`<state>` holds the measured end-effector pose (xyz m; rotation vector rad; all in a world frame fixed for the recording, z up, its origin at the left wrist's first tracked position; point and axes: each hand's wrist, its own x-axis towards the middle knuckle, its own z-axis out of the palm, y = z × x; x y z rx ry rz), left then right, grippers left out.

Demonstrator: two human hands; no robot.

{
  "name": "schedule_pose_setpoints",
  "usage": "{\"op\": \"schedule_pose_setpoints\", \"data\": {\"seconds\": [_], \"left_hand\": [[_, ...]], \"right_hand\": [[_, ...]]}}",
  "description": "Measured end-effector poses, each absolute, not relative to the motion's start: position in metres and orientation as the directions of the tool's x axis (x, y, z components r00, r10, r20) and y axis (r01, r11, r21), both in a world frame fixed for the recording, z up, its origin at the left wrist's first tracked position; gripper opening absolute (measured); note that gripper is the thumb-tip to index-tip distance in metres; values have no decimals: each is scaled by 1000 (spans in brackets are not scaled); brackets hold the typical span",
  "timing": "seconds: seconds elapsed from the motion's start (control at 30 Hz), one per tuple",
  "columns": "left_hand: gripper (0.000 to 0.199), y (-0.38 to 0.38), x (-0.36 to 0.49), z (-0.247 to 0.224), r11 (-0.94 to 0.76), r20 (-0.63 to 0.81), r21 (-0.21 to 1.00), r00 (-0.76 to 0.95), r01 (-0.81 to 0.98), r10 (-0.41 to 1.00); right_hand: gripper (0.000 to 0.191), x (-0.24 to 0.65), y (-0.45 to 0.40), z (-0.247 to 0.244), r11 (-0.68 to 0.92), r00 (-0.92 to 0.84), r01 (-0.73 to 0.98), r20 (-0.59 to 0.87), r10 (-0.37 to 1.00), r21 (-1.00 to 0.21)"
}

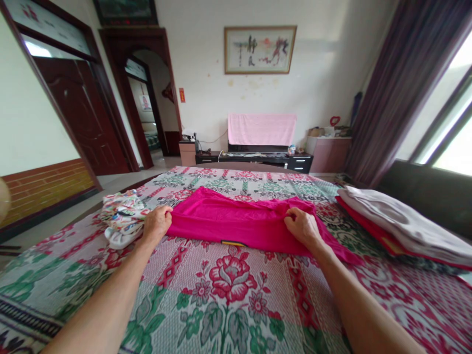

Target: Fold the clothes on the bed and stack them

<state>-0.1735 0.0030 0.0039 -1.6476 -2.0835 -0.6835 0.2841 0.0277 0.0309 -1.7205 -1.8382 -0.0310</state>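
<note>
A bright pink garment [236, 228] lies spread sideways across the patterned cloth, partly folded over itself, with a loose corner trailing to the right. My left hand [158, 223] is closed on its left end. On the right part of the garment, my right hand [301, 226] pinches the fabric near the upper fold. A small black and yellow strip [234, 243] shows at the garment's near edge; I cannot tell whether it belongs to the garment. Just left of my left hand sits a crumpled white cloth with a colourful print [123, 216].
A floral cloth [230, 300] covers the table. Folded clothes [398, 221], white over red, are stacked at the right beside a dark sofa [435, 196]. Beyond the table, a low black cabinet [254, 160] stands by the wall below a pink towel [261, 129].
</note>
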Motion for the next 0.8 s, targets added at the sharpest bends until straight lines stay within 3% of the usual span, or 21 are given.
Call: {"op": "schedule_pose_setpoints", "data": {"seconds": [0.3,0.47,0.67,0.8], "left_hand": [[38,-1,-169,9,177,637,225,-282,958,717],[30,-8,-153,11,151,614,194,-240,969,752],[38,-5,-144,-1,118,450,54,-130,992,884],[50,-2,-146,-9,149,397,68,-163,987,903]], "right_hand": [[35,277,27,26,298,-54,879,543,838,-372],[29,247,20,26,530,-272,779,581,767,-335],[25,211,21,26,632,-515,736,407,754,-241],[20,197,26,24,608,-538,775,326,777,-171]]}}
